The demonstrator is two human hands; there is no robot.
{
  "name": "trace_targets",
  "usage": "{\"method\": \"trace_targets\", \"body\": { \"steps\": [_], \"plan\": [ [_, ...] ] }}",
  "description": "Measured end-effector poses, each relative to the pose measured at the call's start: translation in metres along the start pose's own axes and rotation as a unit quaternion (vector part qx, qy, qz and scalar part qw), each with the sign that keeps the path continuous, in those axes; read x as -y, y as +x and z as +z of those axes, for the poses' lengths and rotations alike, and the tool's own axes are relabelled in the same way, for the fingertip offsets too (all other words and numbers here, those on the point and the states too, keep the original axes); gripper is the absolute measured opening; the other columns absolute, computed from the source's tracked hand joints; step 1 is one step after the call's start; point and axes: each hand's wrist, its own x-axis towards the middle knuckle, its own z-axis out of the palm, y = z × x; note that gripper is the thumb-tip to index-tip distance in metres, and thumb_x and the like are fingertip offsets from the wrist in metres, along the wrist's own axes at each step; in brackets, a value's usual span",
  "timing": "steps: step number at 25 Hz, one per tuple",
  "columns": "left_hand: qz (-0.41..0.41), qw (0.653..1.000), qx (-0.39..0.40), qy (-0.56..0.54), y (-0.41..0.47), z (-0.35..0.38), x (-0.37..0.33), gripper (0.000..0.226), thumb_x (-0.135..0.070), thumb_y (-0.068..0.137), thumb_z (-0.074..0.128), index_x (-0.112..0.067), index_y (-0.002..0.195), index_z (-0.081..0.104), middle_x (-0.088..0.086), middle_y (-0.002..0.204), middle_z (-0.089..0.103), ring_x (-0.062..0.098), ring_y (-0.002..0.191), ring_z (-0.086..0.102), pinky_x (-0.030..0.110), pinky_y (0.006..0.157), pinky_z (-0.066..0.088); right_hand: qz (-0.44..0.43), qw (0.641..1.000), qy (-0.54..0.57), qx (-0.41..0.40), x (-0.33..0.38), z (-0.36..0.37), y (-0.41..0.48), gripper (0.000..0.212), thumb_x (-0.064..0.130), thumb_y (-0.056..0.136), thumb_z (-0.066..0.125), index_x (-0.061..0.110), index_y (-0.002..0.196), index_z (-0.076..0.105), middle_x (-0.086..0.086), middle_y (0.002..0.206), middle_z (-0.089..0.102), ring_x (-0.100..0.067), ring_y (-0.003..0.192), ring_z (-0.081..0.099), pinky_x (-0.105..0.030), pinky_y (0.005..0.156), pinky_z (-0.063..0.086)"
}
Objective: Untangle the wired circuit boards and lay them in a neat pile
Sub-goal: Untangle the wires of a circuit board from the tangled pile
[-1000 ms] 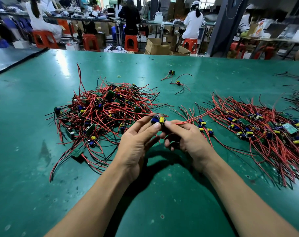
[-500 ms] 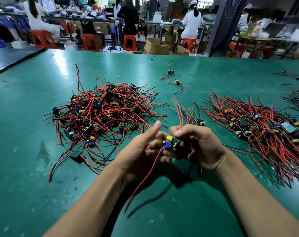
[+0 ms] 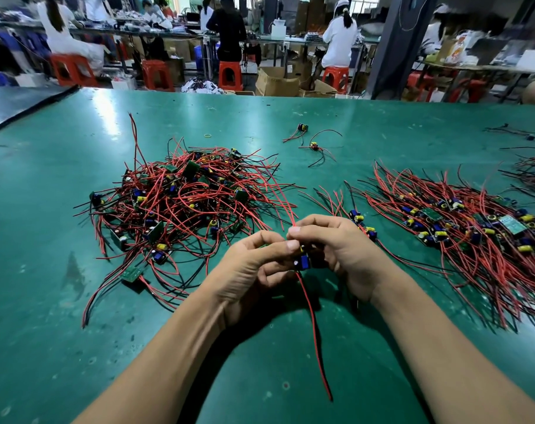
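Swung rightward, 1 red wire (image 3: 313, 325) hangs from the blue-capped circuit board (image 3: 303, 261) pinched by left hand (image 3: 250, 270) and right hand (image 3: 342, 249) over a green workshop counter (image 3: 76, 347).

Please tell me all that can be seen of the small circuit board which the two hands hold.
The small wired circuit board carries a blue block-shaped part and a yellow-topped cylinder; fingers hide most of the board itself. The left hand and the right hand both pinch it above the green table. One thin red wire hangs from it towards the person; another rises from between the thumbs.
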Motion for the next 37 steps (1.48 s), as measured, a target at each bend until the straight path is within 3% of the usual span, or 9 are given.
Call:
{"method": "trace_targets", "body": {
  "steps": [3, 6, 10, 13, 17, 19, 26, 32, 37],
  "plan": [
    [-0.009, 0.999, 0.012, 0.034, 0.000, 0.001, 0.000, 0.022, -0.006, 0.063, 0.073, -0.010, 0.082, 0.062, 0.008, 0.069, 0.068, 0.016, 0.056, 0.065, 0.025, 0.054, 0.057, 0.008, 0.998, 0.054, 0.004, 0.000, 0.001, 0.001, 0.017, 0.020, 0.063, 0.086, 0.019, 0.073, 0.072, -0.005, 0.073, 0.049, -0.016, 0.066, 0.036, -0.031, 0.064, 0.027],
    [-0.014, 0.997, 0.025, 0.071, -0.001, 0.004, -0.001, 0.013, -0.002, 0.070, 0.069, -0.010, 0.080, 0.069, 0.006, 0.068, 0.067, 0.016, 0.056, 0.064, 0.025, 0.055, 0.056, 0.023, 0.996, 0.092, -0.003, -0.001, -0.001, 0.002, 0.029, 0.025, 0.057, 0.085, 0.014, 0.079, 0.070, -0.006, 0.075, 0.051, -0.016, 0.067, 0.034, -0.031, 0.064, 0.024],
    [0.010, 0.997, -0.009, 0.082, -0.001, 0.005, 0.002, 0.003, -0.012, 0.081, 0.070, -0.011, 0.078, 0.070, 0.008, 0.075, 0.066, 0.017, 0.059, 0.061, 0.030, 0.063, 0.053, 0.030, 0.995, 0.088, 0.019, -0.003, 0.000, 0.002, 0.025, 0.025, 0.061, 0.083, 0.015, 0.079, 0.069, -0.004, 0.074, 0.062, -0.017, 0.066, 0.050, -0.032, 0.066, 0.036],
    [0.033, 0.994, -0.038, 0.098, -0.001, 0.007, 0.007, 0.015, -0.012, 0.084, 0.070, -0.014, 0.069, 0.071, 0.005, 0.067, 0.063, 0.014, 0.055, 0.057, 0.027, 0.058, 0.053, 0.053, 0.996, 0.075, 0.002, -0.003, 0.001, 0.002, 0.026, 0.026, 0.065, 0.081, 0.014, 0.083, 0.069, -0.003, 0.071, 0.059, -0.015, 0.064, 0.051, -0.030, 0.064, 0.041],
    [0.082, 0.983, -0.076, 0.142, -0.002, 0.012, 0.013, 0.013, -0.009, 0.087, 0.068, -0.004, 0.076, 0.067, 0.002, 0.059, 0.060, 0.011, 0.050, 0.055, 0.020, 0.046, 0.049, 0.052, 0.994, 0.079, -0.063, -0.002, 0.004, 0.006, 0.010, 0.018, 0.085, 0.070, 0.010, 0.080, 0.067, 0.004, 0.064, 0.038, -0.005, 0.043, 0.030, -0.018, 0.042, 0.024],
    [0.096, 0.978, -0.094, 0.159, -0.002, 0.012, 0.016, 0.014, -0.008, 0.088, 0.068, -0.004, 0.074, 0.067, 0.003, 0.059, 0.059, 0.012, 0.050, 0.054, 0.020, 0.045, 0.047, 0.062, 0.986, 0.125, -0.086, 0.000, 0.004, 0.007, 0.015, 0.017, 0.091, 0.064, 0.008, 0.079, 0.066, 0.005, 0.061, 0.033, -0.003, 0.039, 0.024, -0.016, 0.037, 0.017],
    [0.113, 0.967, -0.081, 0.215, -0.003, 0.013, 0.017, 0.019, -0.007, 0.088, 0.069, -0.006, 0.069, 0.066, 0.001, 0.057, 0.059, 0.009, 0.047, 0.051, 0.017, 0.045, 0.043, 0.115, 0.956, 0.256, -0.091, 0.008, -0.003, 0.008, 0.020, 0.021, 0.089, 0.065, 0.007, 0.074, 0.063, 0.006, 0.056, 0.035, -0.004, 0.036, 0.023, -0.016, 0.034, 0.018],
    [0.101, 0.972, -0.065, 0.203, -0.002, 0.010, 0.016, 0.021, -0.006, 0.087, 0.069, -0.007, 0.067, 0.062, 0.006, 0.059, 0.054, 0.016, 0.049, 0.047, 0.022, 0.047, 0.043, 0.086, 0.933, 0.335, -0.096, 0.014, -0.012, 0.004, 0.014, 0.020, 0.077, 0.069, 0.006, 0.076, 0.064, 0.006, 0.058, 0.035, -0.005, 0.039, 0.025, -0.016, 0.036, 0.018],
    [0.101, 0.971, -0.051, 0.211, -0.001, 0.009, 0.017, 0.022, -0.007, 0.086, 0.070, -0.009, 0.065, 0.063, 0.006, 0.057, 0.054, 0.019, 0.050, 0.047, 0.025, 0.049, 0.041, 0.089, 0.917, 0.379, -0.087, 0.017, -0.019, 0.003, 0.025, 0.022, 0.079, 0.066, 0.008, 0.059, 0.061, 0.006, 0.056, 0.030, -0.007, 0.036, 0.022, -0.018, 0.036, 0.016]
  ]
}}
